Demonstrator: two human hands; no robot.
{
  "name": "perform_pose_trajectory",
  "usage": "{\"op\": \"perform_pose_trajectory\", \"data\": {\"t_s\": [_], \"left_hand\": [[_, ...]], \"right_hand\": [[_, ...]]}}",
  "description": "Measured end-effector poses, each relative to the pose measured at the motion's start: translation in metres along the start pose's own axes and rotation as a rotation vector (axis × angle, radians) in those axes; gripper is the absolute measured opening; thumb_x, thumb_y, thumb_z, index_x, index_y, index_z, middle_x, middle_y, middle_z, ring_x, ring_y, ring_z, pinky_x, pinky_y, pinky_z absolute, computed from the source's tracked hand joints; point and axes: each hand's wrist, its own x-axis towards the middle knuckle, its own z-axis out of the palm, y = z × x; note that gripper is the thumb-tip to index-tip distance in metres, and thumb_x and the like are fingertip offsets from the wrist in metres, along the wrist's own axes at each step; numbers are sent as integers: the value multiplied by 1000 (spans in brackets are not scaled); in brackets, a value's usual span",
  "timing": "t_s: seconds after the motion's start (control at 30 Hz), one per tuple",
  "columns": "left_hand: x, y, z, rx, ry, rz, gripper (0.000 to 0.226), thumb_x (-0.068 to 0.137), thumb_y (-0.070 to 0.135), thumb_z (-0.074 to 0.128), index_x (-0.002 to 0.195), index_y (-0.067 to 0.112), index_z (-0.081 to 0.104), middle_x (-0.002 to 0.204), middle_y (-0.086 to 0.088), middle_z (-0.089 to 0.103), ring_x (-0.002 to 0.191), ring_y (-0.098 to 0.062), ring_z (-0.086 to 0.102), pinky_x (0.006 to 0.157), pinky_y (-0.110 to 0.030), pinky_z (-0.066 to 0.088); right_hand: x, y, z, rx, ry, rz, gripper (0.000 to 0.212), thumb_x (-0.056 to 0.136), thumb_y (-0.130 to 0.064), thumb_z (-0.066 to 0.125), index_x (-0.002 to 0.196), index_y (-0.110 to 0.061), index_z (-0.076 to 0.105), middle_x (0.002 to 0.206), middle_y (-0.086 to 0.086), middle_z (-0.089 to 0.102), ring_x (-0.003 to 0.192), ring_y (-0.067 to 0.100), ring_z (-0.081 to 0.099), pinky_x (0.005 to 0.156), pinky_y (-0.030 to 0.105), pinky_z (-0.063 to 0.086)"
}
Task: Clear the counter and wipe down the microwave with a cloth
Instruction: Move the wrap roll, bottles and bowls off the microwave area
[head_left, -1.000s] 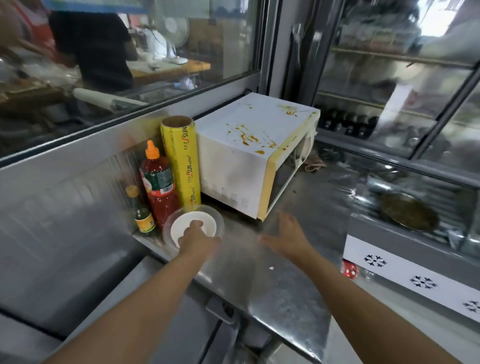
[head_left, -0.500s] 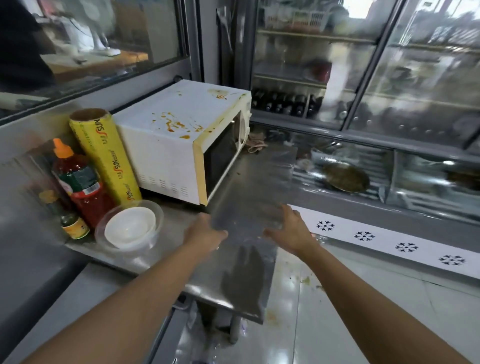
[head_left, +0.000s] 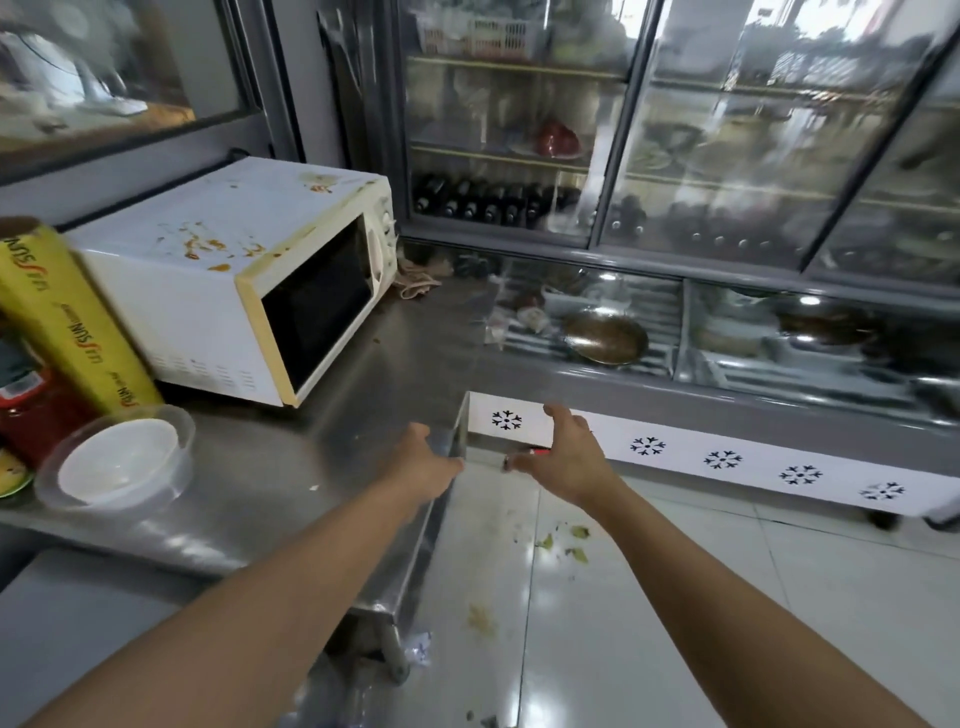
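Both hands have left the plastic bowl (head_left: 119, 462) and moved right. The left hand (head_left: 422, 464) hangs over the counter (head_left: 332, 441) edge, the right hand (head_left: 563, 452) beyond it, fingers loose, holding nothing. Ahead-left stands the stained microwave (head_left: 234, 280); a cloth (head_left: 418, 280) lies just past it.

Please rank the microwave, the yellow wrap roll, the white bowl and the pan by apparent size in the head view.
1. microwave
2. yellow wrap roll, partly cut off by the frame edge
3. white bowl
4. pan, though it sits farther away, so its rank against the bowl is unsure.
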Motion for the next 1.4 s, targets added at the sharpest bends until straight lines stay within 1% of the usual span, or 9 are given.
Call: {"op": "perform_pose_trajectory", "data": {"t_s": [0.1,0.37,0.5,0.63,0.73,0.87,1.2,1.33,1.4], "left_hand": [[1,15,17,-29,2,-1,58,81,22,69,132,13,42,123,-5,54,89,-14,52,71,-18,36],[44,39,28,-59,-6,33,55,83,22,68,130,13,42,131,-7,52,113,-23,53,83,-24,37],[85,53,17,-101,-14,37,65,85,20,66,140,13,32,135,-7,48,79,-14,54,69,-17,43],[136,62,-2,-120,-31,32,71,85,23,67,144,15,27,144,-8,40,125,-26,46,100,-29,40],[164,65,-13,-123,-65,32,73,86,25,65,145,17,23,149,-7,34,132,-25,39,100,-31,37],[198,63,-26,-193,-41,6,75,86,22,67,145,16,22,150,-8,30,134,-24,36,104,-33,38],[283,64,-49,-243,108,-83,72,84,25,68,143,18,28,143,-5,39,126,-20,43,91,-26,37],[327,67,-45,-304,199,-123,61,83,18,69,135,14,36,109,7,53,91,-7,53,76,-23,45],[354,68,-40,-336,239,-162,61,82,13,69,134,12,37,115,2,56,100,-13,56,86,-31,48]], "right_hand": [[4,14,-15,26,11,-3,81,77,-29,75,143,-17,30,142,11,37,126,28,43,105,39,39],[50,25,-27,13,32,-10,79,79,-30,73,143,-18,28,145,8,33,127,25,40,88,24,34],[92,13,-24,13,11,-15,81,81,-30,72,145,-18,25,149,9,29,129,26,39,94,28,37],[139,-6,-15,16,-12,-19,82,81,-30,71,146,-19,23,151,5,26,132,25,37,74,13,37],[166,-17,-9,21,-39,-19,82,81,-30,71,146,-20,23,150,4,27,126,24,42,55,9,43],[203,-35,-3,-2,-52,-46,81,78,-31,73,144,-18,27,149,8,28,132,27,36,101,33,36],[331,-73,12,-84,-177,-183,84,76,-30,72,145,-16,26,148,11,30,132,29,36,106,38,35],[404,-80,30,-116,-273,-301,81,79,-32,71,146,-14,29,149,12,30,137,28,28,111,36,29],[445,-84,42,-134,-324,-318,78,81,-33,70,146,-16,30,149,11,31,137,28,28,111,34,28]]}}
